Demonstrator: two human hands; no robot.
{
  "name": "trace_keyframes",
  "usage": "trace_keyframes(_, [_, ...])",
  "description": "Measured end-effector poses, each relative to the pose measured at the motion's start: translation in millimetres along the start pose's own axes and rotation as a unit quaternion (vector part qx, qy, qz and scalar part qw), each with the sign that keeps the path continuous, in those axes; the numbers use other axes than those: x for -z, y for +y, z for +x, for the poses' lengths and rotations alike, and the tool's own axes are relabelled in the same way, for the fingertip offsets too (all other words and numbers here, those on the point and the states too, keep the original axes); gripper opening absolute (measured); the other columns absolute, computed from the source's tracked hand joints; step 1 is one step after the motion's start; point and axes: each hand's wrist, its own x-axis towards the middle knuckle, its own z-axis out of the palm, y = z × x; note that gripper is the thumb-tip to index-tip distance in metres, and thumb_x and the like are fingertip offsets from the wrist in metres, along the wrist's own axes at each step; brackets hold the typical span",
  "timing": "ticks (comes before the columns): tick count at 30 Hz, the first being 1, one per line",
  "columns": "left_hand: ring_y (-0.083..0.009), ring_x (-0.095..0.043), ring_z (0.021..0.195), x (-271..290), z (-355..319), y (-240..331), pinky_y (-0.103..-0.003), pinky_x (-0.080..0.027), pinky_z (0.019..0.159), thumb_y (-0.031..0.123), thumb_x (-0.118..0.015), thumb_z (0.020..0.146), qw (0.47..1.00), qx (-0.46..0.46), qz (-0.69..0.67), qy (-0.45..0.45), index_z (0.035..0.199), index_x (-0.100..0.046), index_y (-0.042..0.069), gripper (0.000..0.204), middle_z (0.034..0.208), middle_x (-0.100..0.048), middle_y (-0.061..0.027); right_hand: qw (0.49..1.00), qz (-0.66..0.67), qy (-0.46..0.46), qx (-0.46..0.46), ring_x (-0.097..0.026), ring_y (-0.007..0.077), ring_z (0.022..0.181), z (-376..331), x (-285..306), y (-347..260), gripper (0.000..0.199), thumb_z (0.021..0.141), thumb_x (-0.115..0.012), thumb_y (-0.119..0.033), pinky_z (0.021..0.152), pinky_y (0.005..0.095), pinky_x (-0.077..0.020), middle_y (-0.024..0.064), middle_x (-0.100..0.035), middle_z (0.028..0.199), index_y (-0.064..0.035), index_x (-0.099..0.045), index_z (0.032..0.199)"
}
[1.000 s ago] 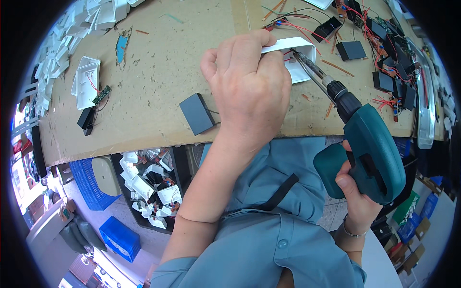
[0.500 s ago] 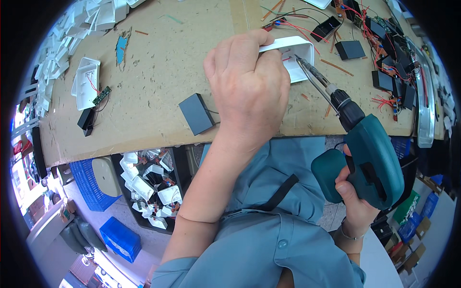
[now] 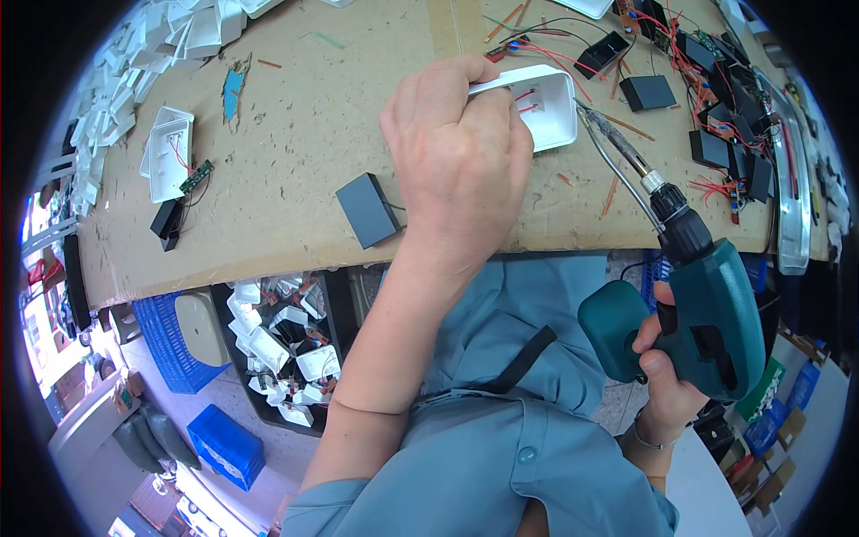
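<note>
My left hand (image 3: 461, 166) is closed on the rim of a white plastic case (image 3: 557, 116). The case is tilted, and short red wires show inside it. A teal soldering gun (image 3: 716, 313) is gripped in my right hand (image 3: 667, 367), with a finger at its trigger. Its tip, with a thin metal feed tube alongside, is just right of the case's edge, outside the cavity. A black box (image 3: 368, 210) lies below my left wrist, a dark wire leading from it under the wrist.
At left lies a white case (image 3: 168, 157) with a green circuit board (image 3: 196, 177) wired to it. White cases (image 3: 192, 31) pile up far left. Black boxes (image 3: 649, 92) and red wires crowd the right. A black bin (image 3: 338, 304) of white parts stands below the table edge (image 3: 224, 283).
The soldering gun has drawn back to the right, its tip moving out of the white case. The case has shifted slightly left and turned, showing more of the red wires inside.
</note>
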Motion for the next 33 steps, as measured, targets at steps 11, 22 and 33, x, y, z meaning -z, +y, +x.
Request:
trace_keyframes(11, [-0.0325, -0.051, 0.086, 28, 3, -14, -0.037, -0.042, 0.076, 0.003, -0.064, 0.067, 0.999, -0.007, -0.010, -0.030, 0.081, -0.061, -0.001, 0.015, 0.092, -0.054, -0.0172, 0.999, 0.008, 0.037, 0.034, -0.053, 0.0142, 0.063, -3, 6, 6, 0.058, 0.071, -0.068, -0.016, 0.055, 0.0233, -0.0421, 0.0183, -0.053, 0.107, 0.0055, -0.042, 0.119])
trace_keyframes(22, [-0.0301, -0.049, 0.094, 139, 19, -163, -0.040, -0.038, 0.080, 0.006, -0.057, 0.074, 0.951, 0.061, 0.302, 0.008, 0.085, -0.063, 0.002, 0.013, 0.098, -0.055, -0.0153, 0.998, 0.029, 0.031, 0.053, -0.054, 0.0133, 0.065, -7, 13, 6, 0.058, 0.073, -0.066, -0.011, 0.058, 0.0233, -0.0436, 0.0193, -0.053, 0.109, 0.0045, -0.039, 0.122])
trace_keyframes(33, [-0.0315, -0.049, 0.100, 80, 92, -126, -0.041, -0.043, 0.078, 0.030, -0.062, 0.072, 0.960, 0.130, 0.242, -0.061, 0.094, -0.061, 0.004, 0.034, 0.102, -0.055, -0.0137, 0.997, 0.045, 0.041, 0.056, -0.055, 0.0132, 0.064, -1, 9, 0, 0.058, 0.073, -0.067, -0.014, 0.057, 0.0234, -0.0443, 0.0180, -0.054, 0.108, 0.0041, -0.041, 0.121])
